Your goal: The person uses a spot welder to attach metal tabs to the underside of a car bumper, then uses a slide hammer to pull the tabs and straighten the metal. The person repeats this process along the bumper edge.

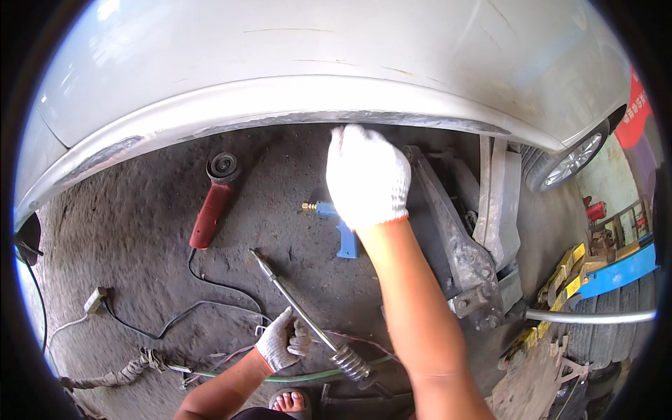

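My right hand [368, 175], in a white knit glove, is up against the lower sill [294, 105] of a silver car. Its fingers are bunched and bent away from me, so whatever they grip is hidden. Scraped grey patches run along the sill's lower edge. My left hand [282, 341], gloved too, is closed at the shaft of a slide hammer [323, 337]. That tool slants, its pointed tip toward the car and its ribbed weight toward me. Partly behind my right hand lies a blue pistol-shaped tool [346, 241] with a brass tip.
On the dark floor at left is a red angle grinder [208, 215], its cord running to a plug connector [96, 300]. A green hose [280, 379] crosses near my foot [288, 402]. Right stand a metal floor jack [465, 262], a silver bar [595, 316] and stacked tires [616, 329].
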